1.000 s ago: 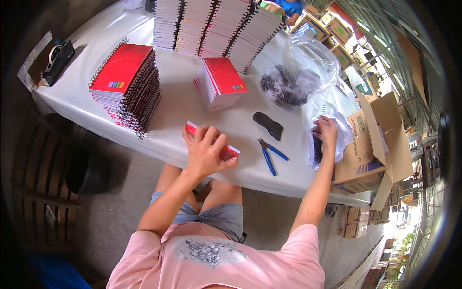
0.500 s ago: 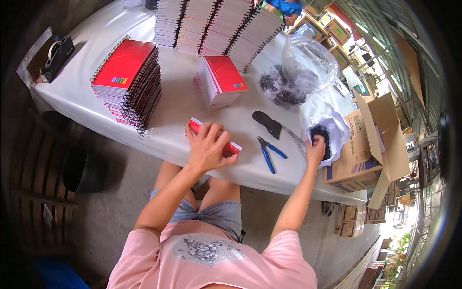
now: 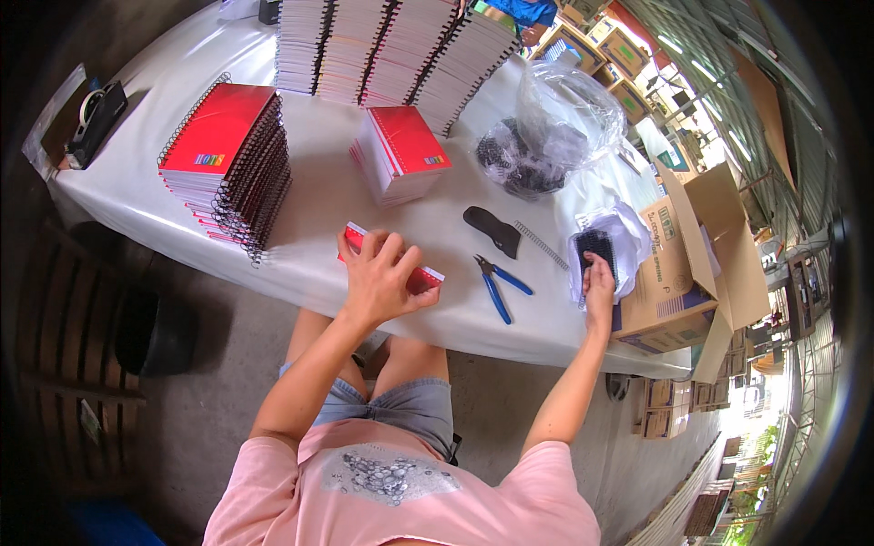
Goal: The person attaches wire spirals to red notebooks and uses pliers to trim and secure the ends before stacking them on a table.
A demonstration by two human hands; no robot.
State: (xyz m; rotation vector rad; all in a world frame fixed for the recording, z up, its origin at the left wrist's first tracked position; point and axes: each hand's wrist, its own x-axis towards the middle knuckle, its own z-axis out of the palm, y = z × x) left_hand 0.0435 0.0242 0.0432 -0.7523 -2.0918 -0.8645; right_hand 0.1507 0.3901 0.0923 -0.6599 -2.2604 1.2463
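My left hand [image 3: 382, 278] is closed over the top of a small red notebook pad [image 3: 355, 238], gripping it near the table's front edge. To the right, the curled fingers of my right hand [image 3: 598, 289] pinch at black spiral binding coils [image 3: 596, 244] in a white plastic bag [image 3: 633, 238]. Blue-handled cutting pliers [image 3: 499, 289] lie open between my hands. Just beyond them rest a black curved flat piece [image 3: 492, 231] and a single loose coil [image 3: 541, 246]. A stack of unbound red pads [image 3: 405, 150] stands ahead of my left hand.
Coil-bound red notebooks [image 3: 218, 136] are piled at the left, near a tape dispenser [image 3: 96, 123]. Tall rows of bound books [image 3: 387, 50] line the back. A clear bag of black coils [image 3: 533, 155] and an open cardboard box [image 3: 674, 264] occupy the right side.
My right hand has turned slightly and its fingers sit lower on the coils. My left hand keeps its grip on the pad. The whole view has shifted a little.
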